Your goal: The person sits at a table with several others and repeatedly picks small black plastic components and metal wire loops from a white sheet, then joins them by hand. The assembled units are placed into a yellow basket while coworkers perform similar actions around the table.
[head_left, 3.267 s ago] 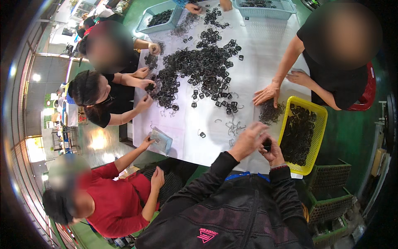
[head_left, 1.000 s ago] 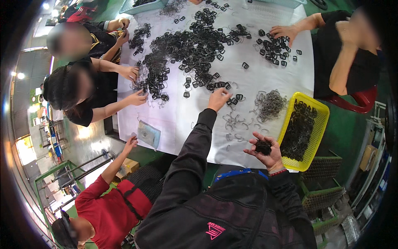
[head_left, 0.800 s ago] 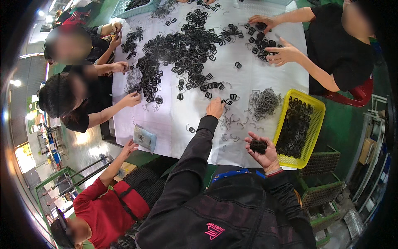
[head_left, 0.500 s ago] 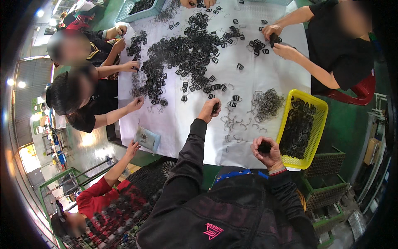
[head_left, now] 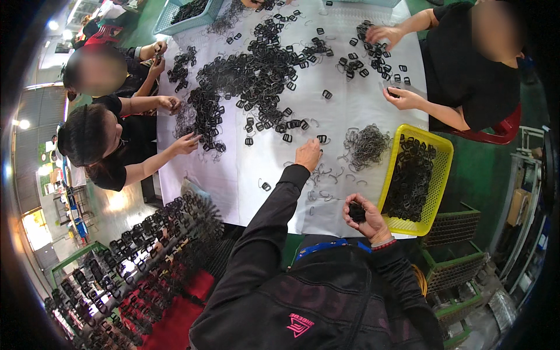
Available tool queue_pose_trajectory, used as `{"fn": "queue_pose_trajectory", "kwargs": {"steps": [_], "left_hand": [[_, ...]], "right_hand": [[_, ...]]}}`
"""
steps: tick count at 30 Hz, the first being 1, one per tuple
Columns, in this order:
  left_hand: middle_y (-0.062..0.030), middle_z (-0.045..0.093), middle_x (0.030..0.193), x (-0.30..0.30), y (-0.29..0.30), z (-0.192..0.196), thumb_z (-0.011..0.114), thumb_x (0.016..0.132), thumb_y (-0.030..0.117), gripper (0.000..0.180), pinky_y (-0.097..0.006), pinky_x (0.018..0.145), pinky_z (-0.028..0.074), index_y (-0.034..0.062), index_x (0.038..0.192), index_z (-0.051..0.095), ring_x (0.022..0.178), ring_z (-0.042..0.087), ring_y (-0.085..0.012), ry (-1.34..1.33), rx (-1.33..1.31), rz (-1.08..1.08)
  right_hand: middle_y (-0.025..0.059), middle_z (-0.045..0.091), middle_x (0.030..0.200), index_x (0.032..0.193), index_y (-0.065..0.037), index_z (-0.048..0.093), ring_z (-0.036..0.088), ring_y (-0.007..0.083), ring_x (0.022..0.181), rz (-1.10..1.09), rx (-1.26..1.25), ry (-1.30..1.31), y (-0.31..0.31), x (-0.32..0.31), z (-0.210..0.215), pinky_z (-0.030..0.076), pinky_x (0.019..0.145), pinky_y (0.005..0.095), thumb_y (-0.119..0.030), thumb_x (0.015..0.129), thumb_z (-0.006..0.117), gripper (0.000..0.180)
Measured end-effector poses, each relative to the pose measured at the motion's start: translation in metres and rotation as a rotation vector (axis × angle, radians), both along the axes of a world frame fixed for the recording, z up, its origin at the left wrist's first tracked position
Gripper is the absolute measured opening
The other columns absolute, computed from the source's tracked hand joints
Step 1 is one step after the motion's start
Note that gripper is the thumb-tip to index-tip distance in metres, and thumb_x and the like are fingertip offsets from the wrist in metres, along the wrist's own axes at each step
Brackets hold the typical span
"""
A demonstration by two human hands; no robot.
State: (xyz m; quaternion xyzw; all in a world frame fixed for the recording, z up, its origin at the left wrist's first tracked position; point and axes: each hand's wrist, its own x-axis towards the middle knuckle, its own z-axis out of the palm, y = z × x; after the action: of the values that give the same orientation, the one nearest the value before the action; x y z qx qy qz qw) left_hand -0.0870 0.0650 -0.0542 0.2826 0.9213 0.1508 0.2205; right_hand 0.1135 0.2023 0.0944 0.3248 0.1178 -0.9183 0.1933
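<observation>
My left hand (head_left: 308, 155) reaches over the white-covered table, fingers bent together at a black buckle (head_left: 322, 139). Its fingertips are at the buckle's near edge, and a dark bit shows by the fingers. Palm up near the table's front edge, my right hand (head_left: 366, 218) is curled round a clump of black buckles (head_left: 356, 212). One loose buckle (head_left: 266, 186) lies left of my left forearm. Thin wire hooks (head_left: 326, 175) are scattered between my hands, and a tangled pile of hooks (head_left: 366, 146) sits beyond my right hand.
A yellow basket (head_left: 446, 175) of black buckles stands at the right. The large buckle heap (head_left: 245, 76) spreads over the table's middle. Co-workers sit left and right, their hands among the pieces. A rack of hanging buckles (head_left: 134, 262) stands at lower left; a blue basket (head_left: 186, 24) is far left.
My left hand has moved right to the loose buckle, and a buckle now lies left of my forearm. The rack covers the person in red. The right-hand co-worker's hands have moved apart, with buckles spread between.
</observation>
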Motion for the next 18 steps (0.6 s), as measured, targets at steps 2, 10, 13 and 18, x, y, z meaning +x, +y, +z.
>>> {"fn": "queue_pose_trajectory", "kwargs": {"steps": [2, 10, 13, 18], "left_hand": [[-0.0108, 0.057, 0.084, -0.003, -0.007, 0.005, 0.066, 0.08, 0.026, 0.029, -0.039, 0.058, 0.049, 0.004, 0.089, 0.05, 0.077, 0.062, -0.0294, -0.02, 0.025, -0.022], [-0.0034, 0.046, 0.076, -0.033, -0.023, 0.052, 0.05, 0.072, 0.003, 0.011, -0.023, 0.04, 0.033, 0.0097, 0.078, 0.044, 0.064, 0.052, -0.0128, -1.296, 1.154, 0.655], [-0.0017, 0.045, 0.076, -0.049, -0.006, 0.055, 0.055, 0.073, 0.006, 0.017, -0.02, 0.041, 0.029, 0.0091, 0.087, 0.046, 0.063, 0.05, -0.011, -1.211, 1.075, 0.538], [-0.0037, 0.055, 0.073, -0.055, 0.025, 0.021, 0.071, 0.073, 0.021, 0.029, -0.031, 0.051, 0.041, 0.0071, 0.093, 0.055, 0.068, 0.057, -0.0197, -0.592, 0.402, 0.304]], "right_hand": [[0.0083, 0.054, 0.08, 0.094, -0.006, 0.052, 0.054, 0.0194, 0.068, -0.01, -0.005, 0.0, 0.001, 0.0, -0.003, 0.04, 0.046, 0.0249, -0.036, 0.097, 0.042, 0.032], [0.0077, 0.055, 0.079, 0.097, -0.005, 0.053, 0.055, 0.0196, 0.068, 0.027, -0.057, 0.053, 0.004, 0.0, -0.014, 0.043, 0.049, 0.0264, -0.035, 0.097, 0.043, 0.032], [0.0079, 0.057, 0.081, 0.099, -0.005, 0.054, 0.056, 0.0198, 0.069, 0.044, -0.037, 0.007, 0.002, 0.003, -0.01, 0.044, 0.05, 0.0275, -0.035, 0.096, 0.045, 0.031], [0.0081, 0.058, 0.086, 0.103, -0.006, 0.054, 0.058, 0.021, 0.077, 0.04, 0.013, -0.023, -0.003, 0.02, -0.003, 0.049, 0.061, 0.0315, -0.035, 0.094, 0.048, 0.031]]}}
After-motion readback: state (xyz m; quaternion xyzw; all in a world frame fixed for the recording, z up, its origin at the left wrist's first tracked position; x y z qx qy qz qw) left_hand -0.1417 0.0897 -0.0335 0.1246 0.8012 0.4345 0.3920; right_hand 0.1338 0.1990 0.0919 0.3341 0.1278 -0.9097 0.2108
